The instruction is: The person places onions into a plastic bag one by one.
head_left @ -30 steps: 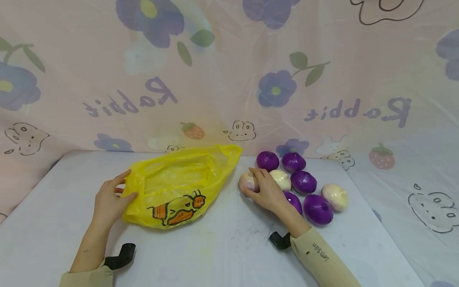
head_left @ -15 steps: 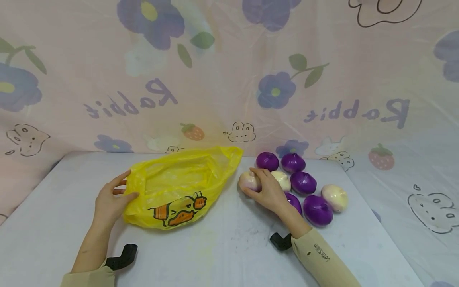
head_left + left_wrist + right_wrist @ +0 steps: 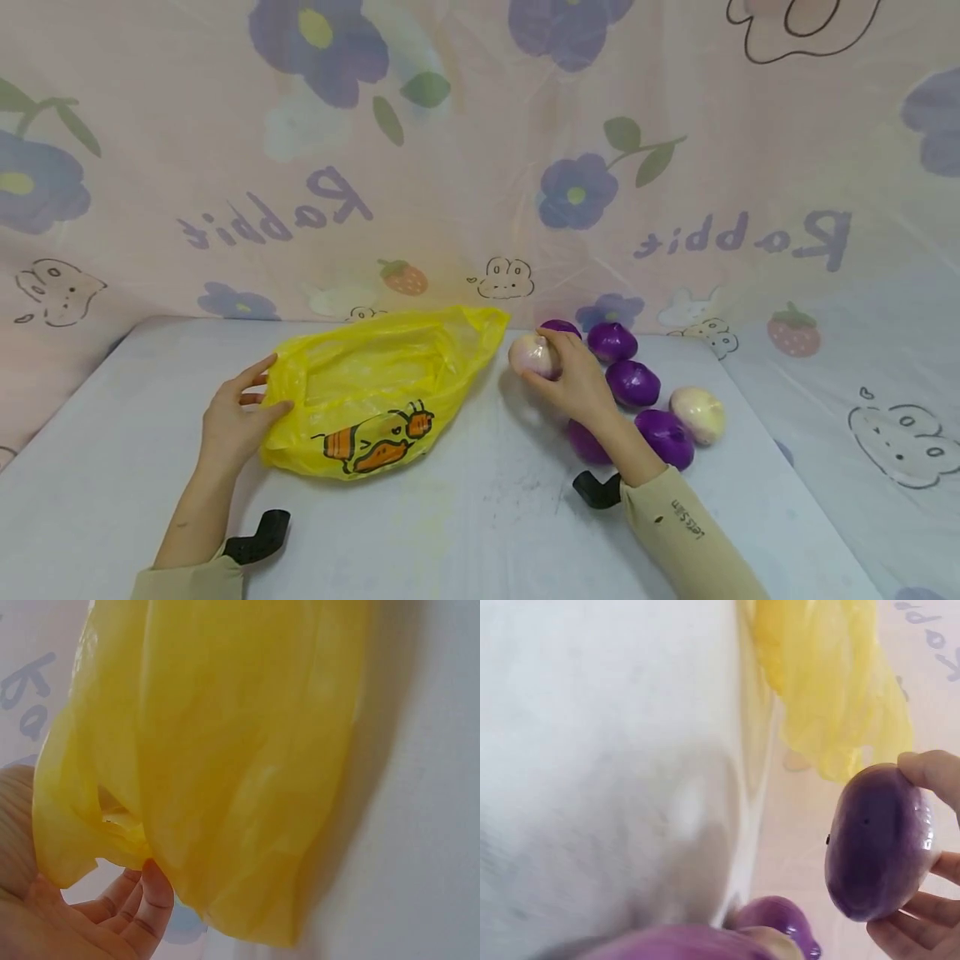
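Note:
My left hand [image 3: 236, 421] holds the left rim of a yellow plastic bag [image 3: 375, 396] printed with a duck face, pinching it between thumb and fingers. The bag's mouth gapes upward. In the left wrist view, thin yellow plastic [image 3: 240, 750] hangs beside the fingertips. My right hand [image 3: 577, 379] grips a pale onion [image 3: 534, 357] between thumb and fingers, raised off the table just right of the bag. From the right wrist view, that onion's underside [image 3: 877, 840] is purple. A purple onion [image 3: 587, 442] lies below the right wrist, partly covered by it.
Several purple onions stand on the white table [image 3: 465, 517], among them ones at the back [image 3: 612, 342], middle [image 3: 633, 383] and front [image 3: 666, 437]. A pale onion [image 3: 697, 414] sits at the right. A patterned curtain [image 3: 450, 167] hangs behind the table.
My right hand has lifted the pale onion off the table, slightly up and right. The purple onion under the wrist has shifted left and nearer. The left hand keeps its hold on the bag.

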`<state>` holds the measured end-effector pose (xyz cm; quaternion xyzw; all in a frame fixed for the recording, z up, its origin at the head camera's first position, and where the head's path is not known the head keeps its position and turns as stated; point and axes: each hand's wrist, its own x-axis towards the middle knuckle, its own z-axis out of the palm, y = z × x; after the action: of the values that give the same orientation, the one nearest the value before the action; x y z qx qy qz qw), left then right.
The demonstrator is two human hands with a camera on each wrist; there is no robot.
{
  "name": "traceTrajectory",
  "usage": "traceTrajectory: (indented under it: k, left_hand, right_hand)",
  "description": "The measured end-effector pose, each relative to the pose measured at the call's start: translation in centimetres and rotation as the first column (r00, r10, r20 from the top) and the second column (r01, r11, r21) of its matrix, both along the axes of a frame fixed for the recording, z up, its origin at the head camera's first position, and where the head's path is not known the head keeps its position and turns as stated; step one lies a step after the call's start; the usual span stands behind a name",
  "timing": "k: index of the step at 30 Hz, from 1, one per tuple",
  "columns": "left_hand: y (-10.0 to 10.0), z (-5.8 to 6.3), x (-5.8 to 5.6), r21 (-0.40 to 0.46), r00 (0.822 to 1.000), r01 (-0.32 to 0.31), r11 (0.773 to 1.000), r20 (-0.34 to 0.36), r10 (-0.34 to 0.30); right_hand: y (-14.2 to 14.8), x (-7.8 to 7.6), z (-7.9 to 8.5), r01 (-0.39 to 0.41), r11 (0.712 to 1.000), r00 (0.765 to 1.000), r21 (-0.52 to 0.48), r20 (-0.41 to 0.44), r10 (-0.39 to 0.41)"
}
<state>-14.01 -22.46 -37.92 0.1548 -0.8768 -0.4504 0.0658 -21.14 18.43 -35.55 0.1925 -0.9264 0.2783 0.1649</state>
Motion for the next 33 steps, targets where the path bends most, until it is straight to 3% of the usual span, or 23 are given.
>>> traceTrajectory:
  k: [18,33]
  left_hand:
    - [0.5,0.1,0.3,-0.006,1.0,-0.005,1.0,-0.031,0.005]
    - [1.3,0.3,0.2,-0.011,0.998,-0.011,1.0,-0.059,0.01]
  right_hand:
    - [-0.7,-0.7,4.1,0.001,1.0,0.999,-0.015,-0.036,-0.001]
    - [-3.6,-1.8,6.0,-0.078,0.996,0.993,-0.04,-0.095,0.074]
